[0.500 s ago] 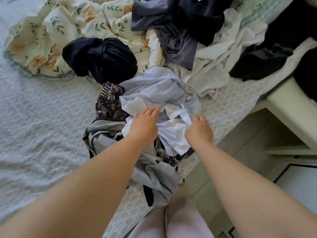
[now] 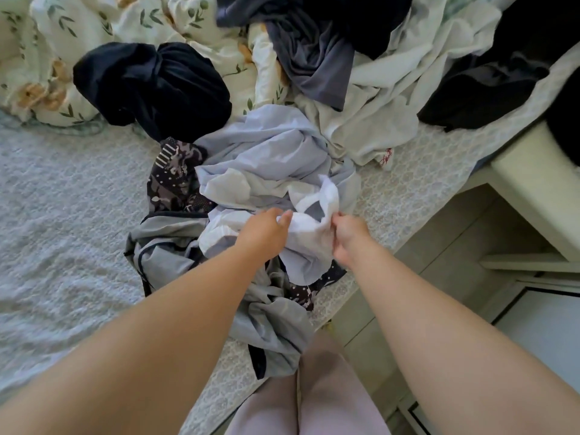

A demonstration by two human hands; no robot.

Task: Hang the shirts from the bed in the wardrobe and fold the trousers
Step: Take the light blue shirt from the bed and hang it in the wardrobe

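Observation:
A heap of clothes lies on the bed point(image 2: 62, 215). On top of it is a pale lilac shirt point(image 2: 270, 152) with a white inner part. My left hand point(image 2: 266, 230) pinches the white cloth at its left side. My right hand point(image 2: 348, 237) grips the same cloth at its right edge, fingers curled round it. Between my hands the cloth is lifted and bunched. Under the shirt lie a dark patterned garment point(image 2: 175, 180) and a grey garment with dark piping point(image 2: 169, 246).
Further back lie a black bundle point(image 2: 150, 86), a dark grey garment point(image 2: 314, 58), a cream-white garment point(image 2: 386, 98) and a floral duvet point(image 2: 94, 23). More black clothes point(image 2: 486, 89) sit at the right. A white bedside table point(image 2: 533, 196) stands beside the bed.
Both hands have closed on the white part of the shirt and raised it a little. My left hand, flat on the heap before, now pinches the cloth.

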